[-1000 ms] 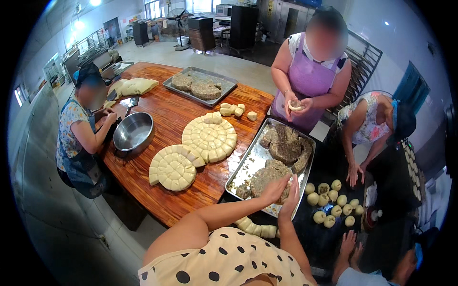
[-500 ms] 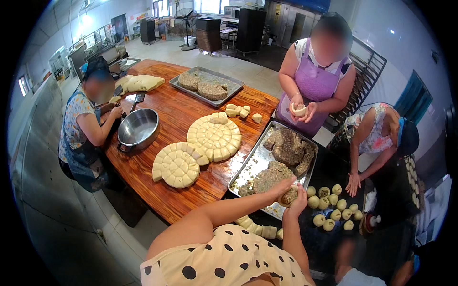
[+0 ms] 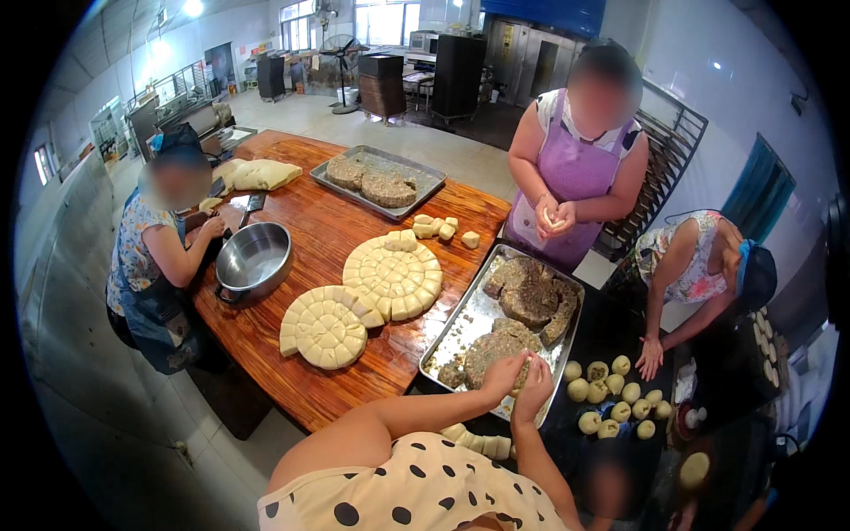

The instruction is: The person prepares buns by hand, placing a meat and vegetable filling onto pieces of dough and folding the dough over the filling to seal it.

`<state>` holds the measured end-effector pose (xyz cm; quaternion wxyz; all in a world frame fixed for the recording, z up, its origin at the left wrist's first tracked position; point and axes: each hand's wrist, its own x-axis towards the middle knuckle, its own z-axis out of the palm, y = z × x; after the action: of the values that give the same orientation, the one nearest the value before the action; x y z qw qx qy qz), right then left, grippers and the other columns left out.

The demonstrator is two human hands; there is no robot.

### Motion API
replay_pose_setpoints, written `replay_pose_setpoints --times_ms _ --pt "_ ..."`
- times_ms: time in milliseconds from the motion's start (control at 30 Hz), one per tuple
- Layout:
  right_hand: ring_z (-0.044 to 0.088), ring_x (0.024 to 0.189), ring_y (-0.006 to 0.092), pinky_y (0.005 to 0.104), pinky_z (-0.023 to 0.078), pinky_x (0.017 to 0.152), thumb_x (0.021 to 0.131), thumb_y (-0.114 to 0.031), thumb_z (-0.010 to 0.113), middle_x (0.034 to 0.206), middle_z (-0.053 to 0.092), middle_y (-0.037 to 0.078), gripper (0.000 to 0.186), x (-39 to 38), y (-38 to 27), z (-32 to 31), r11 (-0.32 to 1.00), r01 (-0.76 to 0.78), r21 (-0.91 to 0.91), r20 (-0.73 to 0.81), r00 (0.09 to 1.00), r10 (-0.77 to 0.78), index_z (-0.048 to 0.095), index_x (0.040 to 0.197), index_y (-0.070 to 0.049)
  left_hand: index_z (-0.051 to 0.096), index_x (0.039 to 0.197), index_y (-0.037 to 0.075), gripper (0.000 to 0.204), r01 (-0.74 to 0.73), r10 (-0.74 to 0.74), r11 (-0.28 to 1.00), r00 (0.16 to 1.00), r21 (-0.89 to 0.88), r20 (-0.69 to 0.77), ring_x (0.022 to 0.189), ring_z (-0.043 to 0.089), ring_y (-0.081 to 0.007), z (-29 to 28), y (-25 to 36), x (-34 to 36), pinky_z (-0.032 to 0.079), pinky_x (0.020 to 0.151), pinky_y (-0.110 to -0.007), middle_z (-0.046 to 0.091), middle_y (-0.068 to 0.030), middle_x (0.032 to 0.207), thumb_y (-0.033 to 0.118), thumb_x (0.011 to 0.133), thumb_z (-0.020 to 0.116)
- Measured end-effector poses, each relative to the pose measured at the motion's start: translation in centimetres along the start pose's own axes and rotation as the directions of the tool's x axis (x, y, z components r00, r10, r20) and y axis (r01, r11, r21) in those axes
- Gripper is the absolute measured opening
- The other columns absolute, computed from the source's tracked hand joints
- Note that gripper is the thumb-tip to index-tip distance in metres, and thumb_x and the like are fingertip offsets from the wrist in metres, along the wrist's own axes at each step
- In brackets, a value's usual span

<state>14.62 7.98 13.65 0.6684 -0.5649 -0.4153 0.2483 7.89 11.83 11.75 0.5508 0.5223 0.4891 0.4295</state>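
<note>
Both my hands are raised over the near part of a metal tray [image 3: 449,341] of brown, flecked filling [image 3: 492,354]. My left hand [image 3: 500,377] has its fingers drawn together at a filled dough piece. From the other side, my right hand [image 3: 534,389] closes round the same piece; the fingers mostly hide it. Below my forearm lies a row of cut dough pieces [image 3: 478,441]. To the right of the tray, several round filled buns [image 3: 617,385] rest on the dark surface, some with filling showing at the top.
Two scored rounds of dough [image 3: 392,274] lie on the wooden table [image 3: 292,389], with a steel pot [image 3: 254,258] and a second filling tray [image 3: 429,190] farther off. One co-worker [image 3: 580,177] shapes dough across from me; others work at left [image 3: 150,257] and right [image 3: 686,265].
My hands have shifted slightly left and down, and my fingers have drawn together over the dough piece, hiding filling that showed before. The co-worker opposite has closed their hands more round their dough.
</note>
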Motion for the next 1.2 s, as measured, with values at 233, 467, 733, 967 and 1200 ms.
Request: replay_pose_setpoints --times_ms 233,467,733,967,1200 --pt "0.065 0.101 0.0208 0.0343 0.049 0.093 0.103 -0.017 0.046 0.113 0.069 0.012 0.031 -1.1 -1.6 1.7 0.999 -0.005 -0.049 -0.166 0.986 -0.004 0.067 0.114 0.003 0.069 0.106 0.006 0.051 -0.128 0.107 0.970 0.988 0.207 0.110 0.092 0.064 -0.0382 -1.2 1.3 0.9 0.050 0.076 -0.047 0.067 -0.0229 0.102 0.049 0.100 0.041" --pt "0.058 0.110 0.0213 0.0332 0.046 0.094 0.095 -0.015 0.061 0.122 0.061 0.012 0.032 0.0 -2.5 2.1 0.998 0.025 -0.057 -0.182 0.983 -0.035 0.060 0.122 0.001 0.058 0.113 0.008 0.036 0.275 -0.159 0.617 0.961 -0.738 0.225 0.095 0.054 -0.0151 0.2 2.9 -1.9 0.048 0.083 -0.034 0.057 -0.0043 0.106 0.042 0.102 0.050" --pt "0.049 0.129 0.0250 0.0352 0.034 0.110 0.099 -0.023 0.054 0.136 0.055 0.016 0.041 -0.4 -2.3 0.7 0.999 0.019 0.029 0.077 0.997 -0.021 0.056 0.132 0.000 0.051 0.132 0.008 0.044 0.070 -0.021 0.966 0.981 -0.249 0.192 0.107 0.054 -0.0181 -2.9 3.3 -1.4 0.045 0.090 -0.035 0.056 -0.0087 0.121 0.039 0.104 0.039" --pt "0.061 0.099 0.0191 0.0306 0.042 0.096 0.106 -0.039 0.034 0.104 0.069 0.009 0.054 -0.3 -3.7 -2.5 0.968 -0.126 0.216 -0.071 0.987 0.144 0.068 0.106 0.002 0.053 0.130 0.006 0.061 0.273 -0.135 0.944 0.832 -0.186 0.538 0.113 0.061 -0.0232 -1.7 6.5 -1.1 0.051 0.095 -0.038 0.059 -0.0128 0.124 0.057 0.099 0.044" --pt "0.064 0.095 0.0181 0.0315 0.047 0.091 0.103 -0.027 0.046 0.104 0.070 0.011 0.035 -1.7 -3.1 -2.1 0.982 -0.086 0.166 -0.135 0.985 0.109 0.067 0.109 0.000 0.053 0.128 0.008 0.035 0.561 -0.408 0.419 0.819 -0.714 0.403 0.115 0.058 -0.0204 0.5 4.0 -4.9 0.051 0.096 -0.039 0.060 -0.0088 0.119 0.032 0.103 0.051"
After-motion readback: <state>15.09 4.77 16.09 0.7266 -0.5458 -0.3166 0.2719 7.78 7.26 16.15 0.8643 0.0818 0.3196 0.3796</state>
